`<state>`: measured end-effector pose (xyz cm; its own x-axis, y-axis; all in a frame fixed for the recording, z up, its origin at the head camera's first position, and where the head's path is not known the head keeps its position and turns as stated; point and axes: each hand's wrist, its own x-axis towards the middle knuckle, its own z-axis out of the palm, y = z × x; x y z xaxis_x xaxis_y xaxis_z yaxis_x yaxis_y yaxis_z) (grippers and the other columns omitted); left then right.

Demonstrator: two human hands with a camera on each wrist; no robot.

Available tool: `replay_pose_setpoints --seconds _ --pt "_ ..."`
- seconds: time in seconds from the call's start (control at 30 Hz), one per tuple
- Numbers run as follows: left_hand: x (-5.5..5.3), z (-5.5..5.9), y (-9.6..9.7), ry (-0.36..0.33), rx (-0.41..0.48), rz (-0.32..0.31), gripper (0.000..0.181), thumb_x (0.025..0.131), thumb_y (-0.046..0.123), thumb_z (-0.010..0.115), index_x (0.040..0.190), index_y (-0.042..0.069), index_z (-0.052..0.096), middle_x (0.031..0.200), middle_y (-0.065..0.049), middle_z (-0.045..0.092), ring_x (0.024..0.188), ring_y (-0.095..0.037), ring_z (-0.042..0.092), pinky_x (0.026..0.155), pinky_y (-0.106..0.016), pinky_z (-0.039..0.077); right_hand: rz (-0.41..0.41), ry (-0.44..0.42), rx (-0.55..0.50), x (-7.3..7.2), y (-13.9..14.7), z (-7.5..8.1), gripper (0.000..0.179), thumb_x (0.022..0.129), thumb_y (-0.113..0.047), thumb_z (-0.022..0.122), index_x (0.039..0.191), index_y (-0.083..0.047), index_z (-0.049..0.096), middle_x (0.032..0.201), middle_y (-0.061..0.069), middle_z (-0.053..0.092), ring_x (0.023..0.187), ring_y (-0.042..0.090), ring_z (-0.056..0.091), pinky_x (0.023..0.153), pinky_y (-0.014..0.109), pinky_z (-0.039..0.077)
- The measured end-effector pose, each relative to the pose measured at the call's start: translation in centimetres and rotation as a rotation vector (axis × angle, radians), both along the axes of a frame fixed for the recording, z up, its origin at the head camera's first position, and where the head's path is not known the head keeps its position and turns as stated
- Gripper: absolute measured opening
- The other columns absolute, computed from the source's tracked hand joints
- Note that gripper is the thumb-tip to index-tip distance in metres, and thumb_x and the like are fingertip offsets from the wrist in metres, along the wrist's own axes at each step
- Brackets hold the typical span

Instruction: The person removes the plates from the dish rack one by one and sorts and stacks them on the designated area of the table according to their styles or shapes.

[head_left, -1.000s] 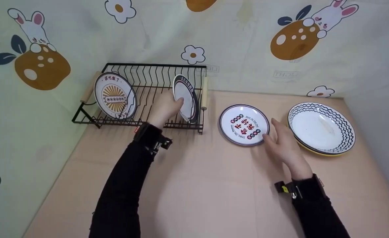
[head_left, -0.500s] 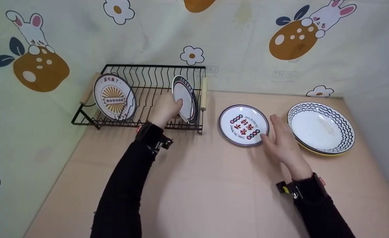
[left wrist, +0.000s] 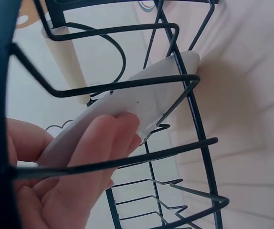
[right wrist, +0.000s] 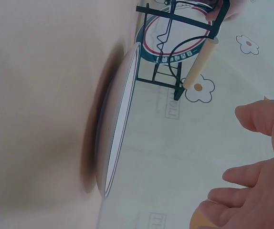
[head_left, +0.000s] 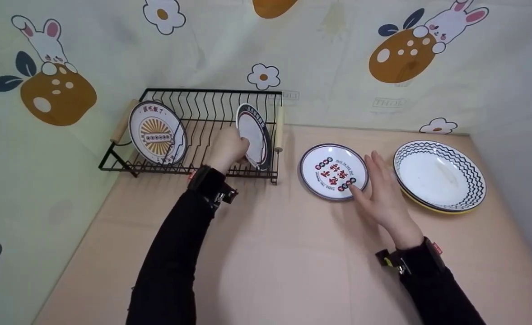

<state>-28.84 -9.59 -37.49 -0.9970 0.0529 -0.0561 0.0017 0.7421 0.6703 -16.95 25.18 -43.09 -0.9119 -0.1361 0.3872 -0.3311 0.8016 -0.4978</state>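
Observation:
My left hand [head_left: 228, 146] pinches a dark-rimmed plate [head_left: 255, 135] that stands tilted on edge at the right end of a black wire dish rack [head_left: 212, 91]. In the left wrist view, the fingers [left wrist: 96, 148] lie along the plate's white underside [left wrist: 158, 98], behind the wires. A small blue-rimmed plate [head_left: 313, 164] with red lettering lies flat on the table to the right of the rack. Beside its right edge is my right hand [head_left: 385, 201], fingers extended and holding nothing. The right wrist view shows this hand [right wrist: 256, 176] apart from the small plate [right wrist: 115, 129].
At the rack's left end leans a plate with a yellow sunburst [head_left: 155, 133]. Stacked dishes with a wavy-patterned rim [head_left: 473, 180] stand at the right. Wooden handles [head_left: 280, 128] flank the rack, and a printed cloth [head_left: 329, 90] hangs behind the table.
My right hand has shifted slightly up and left, with its fingers straighter and its thumb now overlapping the small plate's edge. The left hand stays at the dark-rimmed plate, nearly still.

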Motion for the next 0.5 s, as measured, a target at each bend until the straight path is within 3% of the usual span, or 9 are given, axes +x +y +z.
replay_pose_setpoints --seconds 0.37,0.5 --pt "-0.10 -0.53 0.36 0.119 -0.003 0.024 0.019 0.090 0.004 0.047 0.084 -0.002 0.064 0.073 -0.014 0.069 0.052 -0.018 0.067 0.042 -0.023 0.047 0.061 0.068 -0.007 0.00 -0.80 -0.20 0.079 0.084 -0.018 0.076 0.147 0.008 0.035 0.155 0.030 0.025 0.140 0.050 0.026 0.114 0.063 0.019" --pt "0.11 -0.39 0.40 0.208 -0.034 0.039 0.019 0.087 0.002 0.047 0.073 0.002 0.060 0.065 -0.010 0.065 0.046 -0.016 0.060 0.038 -0.023 0.040 0.063 0.066 -0.021 -0.07 -1.00 -0.20 0.079 0.084 -0.018 0.077 0.147 0.008 0.036 0.155 0.030 0.026 0.139 0.049 0.027 0.114 0.063 0.019"
